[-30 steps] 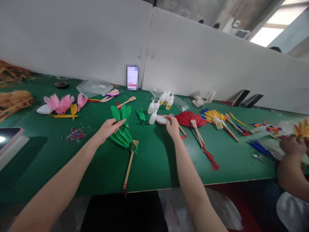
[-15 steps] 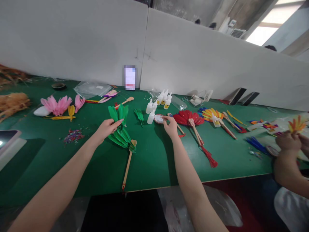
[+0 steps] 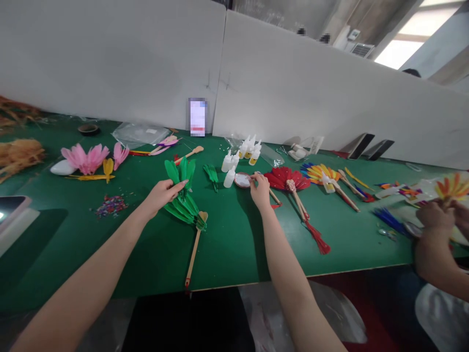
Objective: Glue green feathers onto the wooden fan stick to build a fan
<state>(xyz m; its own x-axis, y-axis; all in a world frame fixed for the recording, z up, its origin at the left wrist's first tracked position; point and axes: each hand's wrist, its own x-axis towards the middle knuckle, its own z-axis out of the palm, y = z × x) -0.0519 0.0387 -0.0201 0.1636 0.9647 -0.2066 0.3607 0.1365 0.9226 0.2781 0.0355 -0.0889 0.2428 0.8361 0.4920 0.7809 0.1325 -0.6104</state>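
Fingers of my left hand point(image 3: 166, 190) are closed on green feathers point(image 3: 184, 171), above a fan of longer green feathers point(image 3: 182, 209) on a wooden handle point(image 3: 193, 256). At the right edge of a small round dish with white contents point(image 3: 242, 180) is my right hand point(image 3: 259, 189), its thumb and fingertips pressed together; whatever they hold is too small to make out. A small green feather bunch point(image 3: 211, 177) lies between the hands. White glue bottles point(image 3: 229, 177) stand beside the dish. Right of my right hand lies a red feather fan point(image 3: 287, 180) with a tassel.
Pink feathers point(image 3: 87, 159) and a pile of colourful bits point(image 3: 110, 206) lie on the left. A phone point(image 3: 198, 117) leans on the white partition point(image 3: 311, 93). A yellow and blue fan point(image 3: 320, 175) lies to the right. Another person's hands point(image 3: 437, 215) hold orange-yellow feathers point(image 3: 452, 188) at far right.
My right hand has shifted slightly right, from over the dish to its right edge. My left hand stays on the green feathers. The other person's feathers have moved slightly.
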